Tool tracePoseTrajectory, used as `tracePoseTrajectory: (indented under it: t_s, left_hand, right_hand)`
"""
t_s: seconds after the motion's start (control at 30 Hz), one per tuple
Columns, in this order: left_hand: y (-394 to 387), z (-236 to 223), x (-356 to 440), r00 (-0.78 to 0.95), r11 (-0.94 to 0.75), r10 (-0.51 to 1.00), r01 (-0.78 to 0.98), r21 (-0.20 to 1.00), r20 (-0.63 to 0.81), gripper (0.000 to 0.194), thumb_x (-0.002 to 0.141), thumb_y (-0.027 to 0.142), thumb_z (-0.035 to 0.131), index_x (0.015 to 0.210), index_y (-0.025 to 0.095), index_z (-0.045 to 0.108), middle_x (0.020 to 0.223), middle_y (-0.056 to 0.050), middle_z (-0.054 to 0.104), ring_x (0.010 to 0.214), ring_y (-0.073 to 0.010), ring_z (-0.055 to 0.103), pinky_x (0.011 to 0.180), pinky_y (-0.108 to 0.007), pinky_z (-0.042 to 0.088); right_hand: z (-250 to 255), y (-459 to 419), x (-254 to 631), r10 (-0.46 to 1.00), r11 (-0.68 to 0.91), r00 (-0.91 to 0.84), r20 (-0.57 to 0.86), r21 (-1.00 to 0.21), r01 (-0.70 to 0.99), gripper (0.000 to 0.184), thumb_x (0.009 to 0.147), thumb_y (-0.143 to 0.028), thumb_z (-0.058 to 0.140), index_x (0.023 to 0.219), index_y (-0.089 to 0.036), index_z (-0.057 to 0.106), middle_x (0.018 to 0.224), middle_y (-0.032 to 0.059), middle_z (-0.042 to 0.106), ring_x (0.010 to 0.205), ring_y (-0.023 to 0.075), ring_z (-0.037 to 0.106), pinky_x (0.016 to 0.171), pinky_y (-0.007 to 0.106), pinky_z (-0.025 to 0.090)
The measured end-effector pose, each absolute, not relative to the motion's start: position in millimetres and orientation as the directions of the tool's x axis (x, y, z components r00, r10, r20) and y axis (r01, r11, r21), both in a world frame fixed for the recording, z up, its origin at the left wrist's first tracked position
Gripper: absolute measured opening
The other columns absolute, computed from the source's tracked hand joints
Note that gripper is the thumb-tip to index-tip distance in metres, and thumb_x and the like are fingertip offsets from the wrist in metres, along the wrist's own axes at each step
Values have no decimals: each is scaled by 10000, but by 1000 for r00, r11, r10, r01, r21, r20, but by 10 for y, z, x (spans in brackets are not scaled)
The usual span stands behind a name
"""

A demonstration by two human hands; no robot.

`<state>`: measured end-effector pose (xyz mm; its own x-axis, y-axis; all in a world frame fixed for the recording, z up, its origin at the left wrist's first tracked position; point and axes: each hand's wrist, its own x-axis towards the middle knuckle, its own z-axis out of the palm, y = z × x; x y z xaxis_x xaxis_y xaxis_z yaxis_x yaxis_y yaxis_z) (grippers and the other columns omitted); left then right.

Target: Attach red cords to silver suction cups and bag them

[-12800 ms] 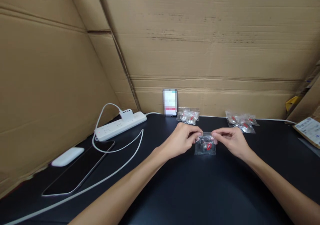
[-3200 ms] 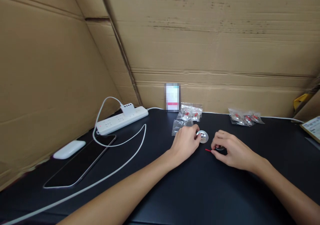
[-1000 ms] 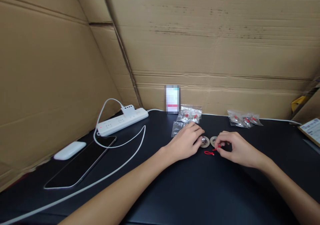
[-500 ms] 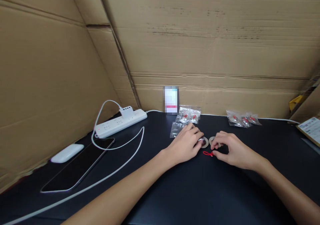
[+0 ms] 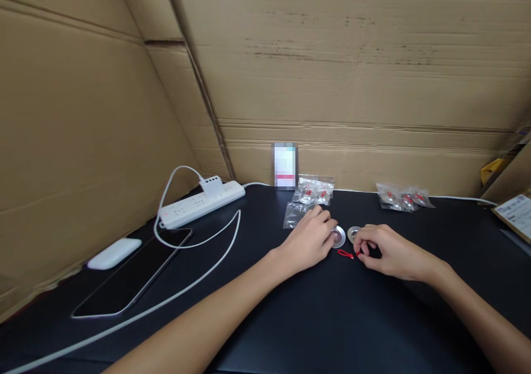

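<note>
Two small domed metal discs, which look like finger cymbals, lie side by side on the black tabletop. My left hand (image 5: 313, 238) has its fingers curled over the left finger cymbal (image 5: 339, 237), covering part of it. The right finger cymbal (image 5: 353, 234) is partly behind the fingers of my right hand (image 5: 379, 250). That hand is closed in a pinch, with a bit of red cord (image 5: 358, 254) at its fingertips. Between the hands, just in front of the cymbals, lies a looped red cord (image 5: 345, 254).
Clear bags (image 5: 317, 190) with metal discs and red bits lie behind my left hand, beside a flattened bag (image 5: 292, 215). More bagged discs (image 5: 404, 198) are at the back right. A propped screen (image 5: 284, 166), power strip (image 5: 203, 203), cable, phone (image 5: 133, 277) and white case (image 5: 114, 253) stand left.
My right hand has shifted slightly right, with a red bit at its fingertips now apart from the looped cord. More of both discs shows. My left hand stays almost where it was.
</note>
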<state>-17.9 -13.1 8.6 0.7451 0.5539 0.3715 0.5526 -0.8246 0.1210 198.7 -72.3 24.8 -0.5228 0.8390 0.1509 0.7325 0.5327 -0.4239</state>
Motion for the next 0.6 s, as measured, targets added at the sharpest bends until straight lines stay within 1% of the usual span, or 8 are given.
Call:
tracePoseTrajectory:
  t_s: [0.13,0.23,0.3,0.4,0.5,0.6]
  left_hand:
    - [-116,77,-174,730,-815,572,559,154,374,215,938,199,459,961,133,662,898,-91,593,929,-242,514,821,-362,446]
    - [-112,77,-164,704,-804,591,556,212,393,181,926,177,470,909,141,646,873,-80,599,909,-233,527,813,-353,444]
    - [-112,79,-156,672,-786,617,557,269,410,156,913,163,478,890,147,632,851,-68,604,875,-221,540,783,-337,444]
    - [-110,85,-145,610,-735,678,560,381,410,125,891,161,490,844,157,606,800,-50,610,775,-192,556,683,-298,428]
    - [-110,100,-136,555,-669,741,554,495,379,123,879,184,496,811,163,596,748,-36,622,678,-164,560,600,-270,396]
    - [-116,129,-128,492,-586,804,556,589,335,122,861,210,510,804,167,608,686,-20,627,609,-149,556,561,-259,378]
  right_hand:
    - [265,-726,1974,828,550,-537,161,-413,726,126,797,-86,589,831,-200,630,724,-23,578,686,128,529,666,241,395]
    - [254,-729,1935,833,549,-516,200,-413,727,78,827,-131,603,854,-201,626,762,-9,571,708,139,522,675,254,402]
    - [228,-729,1897,836,547,-501,222,-409,731,13,851,-194,623,858,-204,628,796,5,569,750,155,526,690,267,410]
    - [177,-725,1839,838,546,-491,240,-399,737,37,874,-244,637,877,-208,641,844,23,571,823,179,527,725,289,421]
    - [145,-726,1794,831,555,-502,238,-394,733,69,912,-215,589,870,-209,643,861,32,572,848,186,517,738,298,426]
    - [143,-744,1769,821,570,-516,244,-396,720,124,926,-166,547,824,-199,610,856,32,567,841,185,507,736,302,429]
